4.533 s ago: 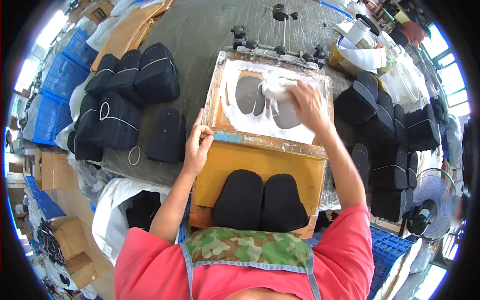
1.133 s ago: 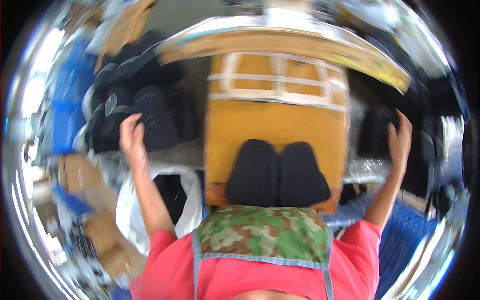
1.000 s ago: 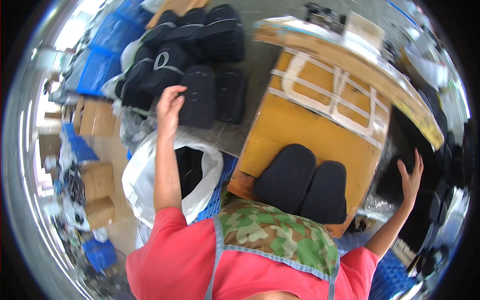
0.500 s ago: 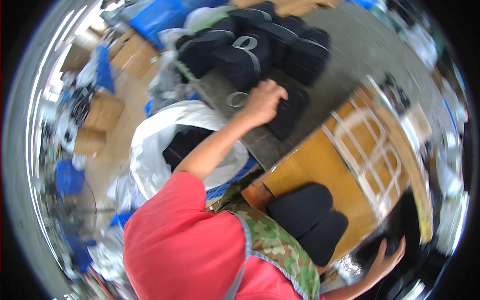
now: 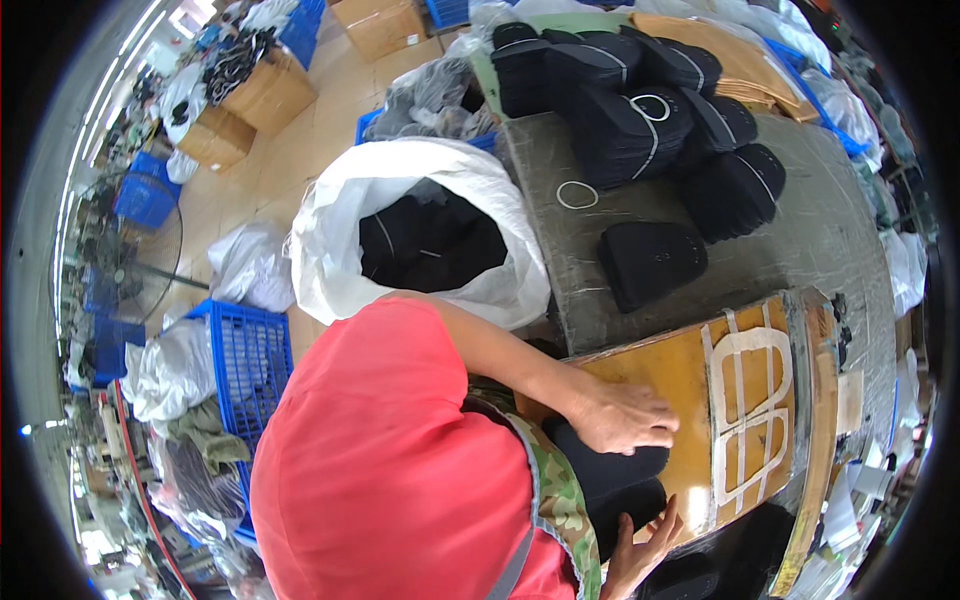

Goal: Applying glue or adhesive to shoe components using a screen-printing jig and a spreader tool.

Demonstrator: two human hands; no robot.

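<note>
Two flat black round-ended pads [image 5: 622, 510] lie side by side on a yellow-brown board [image 5: 690, 400], close to my body. Over the far pad rests my left hand [image 5: 625, 415], its fingers curled and pressed together; whatever is beneath them is hidden. My right hand [image 5: 645, 550] is at the near pad's edge, fingers spread and thumb touching the black material. Beyond the board, a low stack of black pieces [image 5: 652, 262] sits on the grey table [image 5: 800, 260]. Taller banded bundles of black pieces [image 5: 630, 130] stand behind it, with a loose white band [image 5: 577, 195] beside them.
A white sack [image 5: 330, 260] with black pieces inside stands left of the table. Pale looped strips [image 5: 752, 410] are fixed on the board, bordered by a wooden edge [image 5: 815, 430]. A blue crate [image 5: 255, 370] and cardboard boxes [image 5: 270, 95] are at the left.
My left hand has come back from the table's black pieces to the pads on the board. My right hand has moved leftward to the near pad. The view has shifted.
</note>
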